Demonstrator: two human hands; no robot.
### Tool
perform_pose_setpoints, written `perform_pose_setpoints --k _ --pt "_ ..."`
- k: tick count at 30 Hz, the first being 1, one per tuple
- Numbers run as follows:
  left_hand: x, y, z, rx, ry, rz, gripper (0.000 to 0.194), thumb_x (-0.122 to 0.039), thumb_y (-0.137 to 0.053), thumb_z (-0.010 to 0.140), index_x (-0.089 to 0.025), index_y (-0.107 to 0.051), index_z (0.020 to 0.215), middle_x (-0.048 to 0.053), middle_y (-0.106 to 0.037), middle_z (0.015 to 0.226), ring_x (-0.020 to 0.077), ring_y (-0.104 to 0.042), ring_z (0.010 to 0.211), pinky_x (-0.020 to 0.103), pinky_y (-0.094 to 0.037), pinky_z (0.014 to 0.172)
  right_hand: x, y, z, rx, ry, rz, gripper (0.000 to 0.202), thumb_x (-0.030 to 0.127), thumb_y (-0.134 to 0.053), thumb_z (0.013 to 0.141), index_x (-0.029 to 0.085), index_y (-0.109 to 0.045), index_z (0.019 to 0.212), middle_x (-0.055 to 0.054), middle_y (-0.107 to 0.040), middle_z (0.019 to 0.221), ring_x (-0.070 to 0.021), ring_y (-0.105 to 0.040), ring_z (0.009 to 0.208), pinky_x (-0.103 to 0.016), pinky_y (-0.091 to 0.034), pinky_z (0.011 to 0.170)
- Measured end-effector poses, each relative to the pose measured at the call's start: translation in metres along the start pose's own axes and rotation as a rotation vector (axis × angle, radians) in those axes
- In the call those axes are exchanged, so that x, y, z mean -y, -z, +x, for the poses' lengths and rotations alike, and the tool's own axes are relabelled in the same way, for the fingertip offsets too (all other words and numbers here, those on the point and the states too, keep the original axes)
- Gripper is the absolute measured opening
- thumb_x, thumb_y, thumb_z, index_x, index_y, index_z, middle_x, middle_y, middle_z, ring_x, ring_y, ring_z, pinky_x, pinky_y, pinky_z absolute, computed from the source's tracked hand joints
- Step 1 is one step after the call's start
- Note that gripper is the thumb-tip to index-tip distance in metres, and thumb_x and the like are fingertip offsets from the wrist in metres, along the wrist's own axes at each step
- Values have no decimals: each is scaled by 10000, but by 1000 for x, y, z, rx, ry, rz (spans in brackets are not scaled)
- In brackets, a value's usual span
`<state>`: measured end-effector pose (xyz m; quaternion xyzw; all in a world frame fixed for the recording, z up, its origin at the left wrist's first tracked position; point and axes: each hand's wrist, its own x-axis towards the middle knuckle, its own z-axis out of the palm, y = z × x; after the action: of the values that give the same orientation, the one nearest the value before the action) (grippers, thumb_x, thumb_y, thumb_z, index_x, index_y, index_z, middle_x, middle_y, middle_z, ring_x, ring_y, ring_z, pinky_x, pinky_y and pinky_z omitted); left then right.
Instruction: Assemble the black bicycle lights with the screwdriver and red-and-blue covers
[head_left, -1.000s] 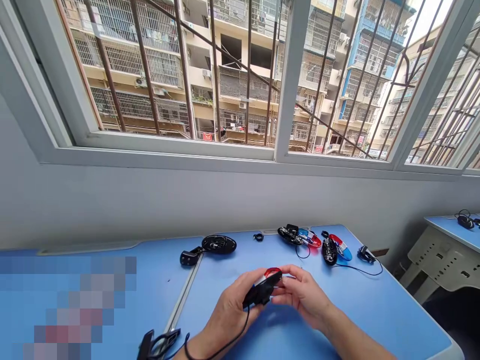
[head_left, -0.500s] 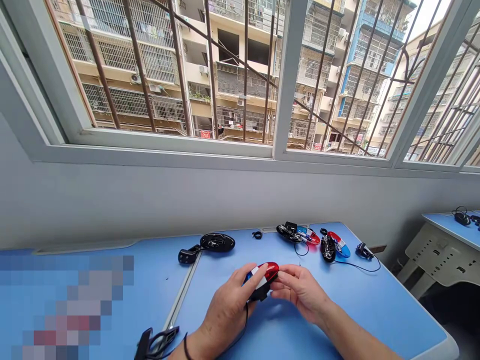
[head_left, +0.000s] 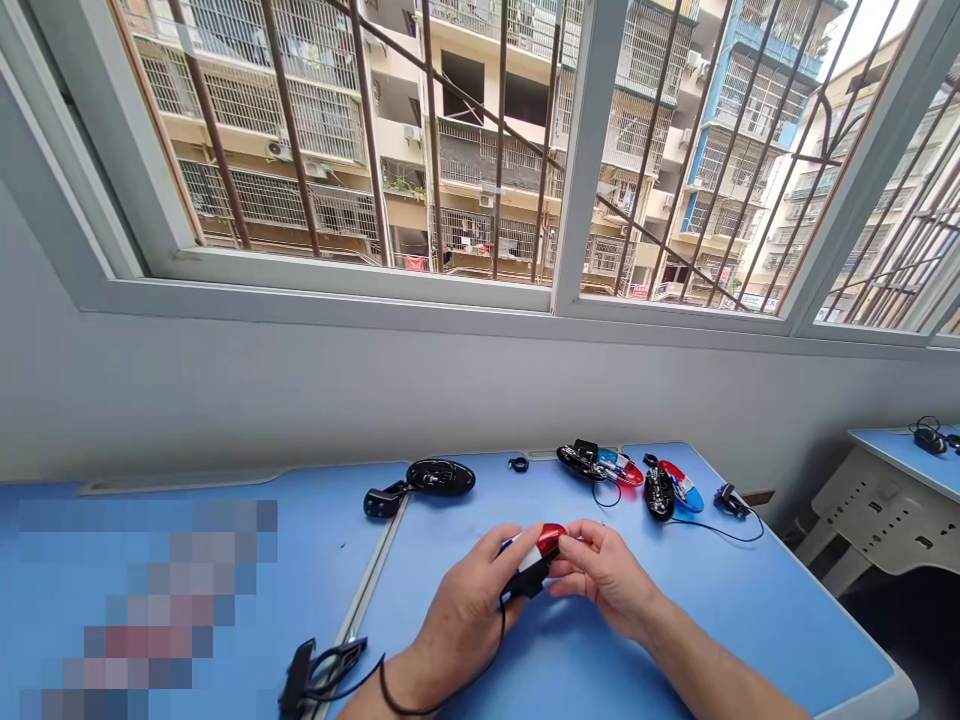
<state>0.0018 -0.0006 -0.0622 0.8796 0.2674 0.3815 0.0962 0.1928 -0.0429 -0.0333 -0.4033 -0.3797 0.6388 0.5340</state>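
My left hand (head_left: 480, 590) is wrapped round a small oval red, white and blue bicycle light (head_left: 550, 541) with a black base, its thumb lying along the top. A black cord (head_left: 501, 640) runs down from the light across my left wrist. My right hand (head_left: 600, 580) pinches the red end with thumb and forefinger, its other fingers curled under it. The underside of the light and the left fingertips are hidden. Left of my left forearm, a black clamp-like part (head_left: 300, 675) with looped cord lies on the blue table (head_left: 675, 620).
Towards the wall lie a black oval unit (head_left: 441, 478) with a bracket, a small black ring (head_left: 518, 464), and two opened lights (head_left: 600, 463), (head_left: 673, 488) with coloured covers. A black part (head_left: 729, 500) on a cord sits near the right edge. A second table (head_left: 900, 455) stands at right.
The right fingers have moved further over the red end, covering more of it. The cord by my left wrist now loops out wider. The view has shifted slightly.
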Motion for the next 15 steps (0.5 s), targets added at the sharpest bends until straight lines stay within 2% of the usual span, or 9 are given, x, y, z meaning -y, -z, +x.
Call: perform_pose_setpoints --k 6,11,15 --pt "5 -1 -2 81 88 -41 779 -10 -502 641 -279 -428 1368 94 -546 1222 217 -640 964 330 -565 807 1 1 1 -39 -47 -22 474 441 -878 557 130 -587 765 -63 -703 722 -169 -681 686 -304 -543 668" --pt "8 3 1 119 179 -135 789 3 -450 578 -213 -468 1337 89 -616 1110 233 -635 978 357 -556 826 1 1 3 -77 -64 -42 512 461 -892 504 132 -572 730 -57 -692 677 -182 -685 660 -306 -527 644" --pt "3 17 4 241 312 -239 838 -1 -423 556 -197 -450 1370 100 -596 1279 265 -566 1163 418 -469 985 -1 3 4 -72 -75 -57 517 470 -889 503 134 -560 717 -56 -692 664 -174 -682 650 -310 -525 650"
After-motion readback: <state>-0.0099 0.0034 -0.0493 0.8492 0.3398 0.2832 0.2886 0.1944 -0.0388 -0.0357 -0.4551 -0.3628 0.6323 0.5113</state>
